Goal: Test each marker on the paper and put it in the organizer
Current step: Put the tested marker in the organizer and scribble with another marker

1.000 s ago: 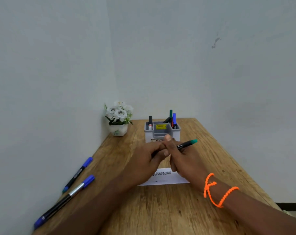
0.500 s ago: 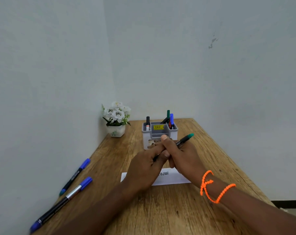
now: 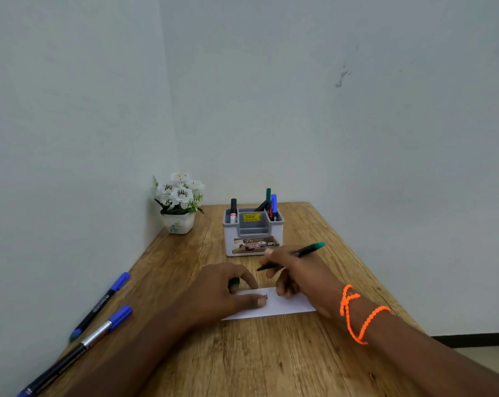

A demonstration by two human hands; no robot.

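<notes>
- My right hand [image 3: 297, 270] grips a green marker [image 3: 295, 255] above the paper [image 3: 288, 306], in front of the organizer [image 3: 253, 233].
- My left hand [image 3: 224, 287] pinches the green cap [image 3: 234, 283], thumb pressing the paper.
- Two blue markers [image 3: 99, 306] lie left on the bench [image 3: 242, 353].

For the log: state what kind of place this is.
Probably a small desk in a room corner: a wooden table against bare walls, a marker organizer, a potted flower and paper under the hands.
</notes>
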